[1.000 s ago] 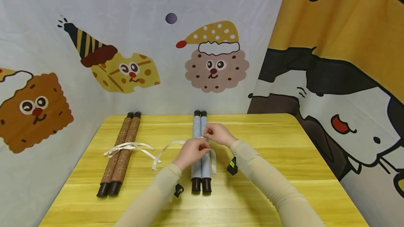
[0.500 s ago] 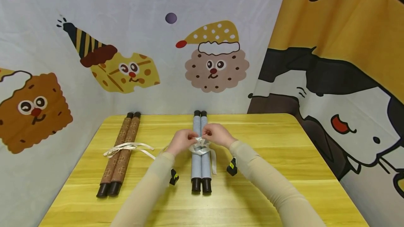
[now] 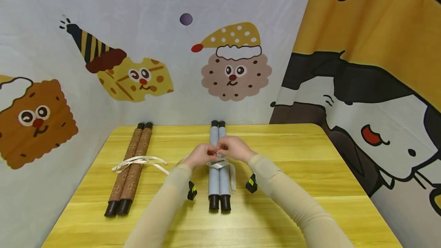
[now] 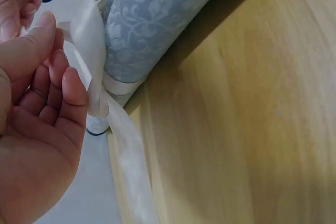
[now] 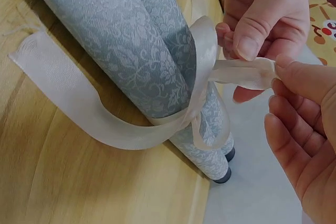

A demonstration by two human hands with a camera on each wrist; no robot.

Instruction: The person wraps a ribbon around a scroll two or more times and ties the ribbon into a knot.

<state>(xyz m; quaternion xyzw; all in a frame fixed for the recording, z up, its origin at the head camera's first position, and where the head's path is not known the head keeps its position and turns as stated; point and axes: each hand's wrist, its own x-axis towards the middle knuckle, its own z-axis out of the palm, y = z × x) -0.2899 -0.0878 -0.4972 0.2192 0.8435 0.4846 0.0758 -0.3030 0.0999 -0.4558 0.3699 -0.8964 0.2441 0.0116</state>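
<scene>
A pale blue patterned scroll (image 3: 214,182), rolled onto two dark-ended rods, lies lengthwise on the table. A white ribbon (image 5: 126,129) goes round its middle, with a loop (image 5: 205,51) standing up and a loose tail on the right side. My right hand (image 3: 236,148) pinches a folded length of the ribbon between thumb and fingertips, just above the scroll. Close against it, my left hand (image 3: 200,155) pinches the ribbon near the loop (image 4: 90,30); its exact contact is partly hidden by the fingers. The fingertips of both hands nearly meet.
A brown patterned scroll (image 3: 129,171) lies at the left of the wooden table (image 3: 293,156), tied with a cream ribbon (image 3: 138,160) whose ends trail right. A printed cloth (image 3: 155,110) hangs behind the table's far edge.
My left hand went from over the scroll's front to its left side, uncovering the ribbon loops, then closed in on the right hand. The right hand shifted slightly left. The scrolls stayed put.
</scene>
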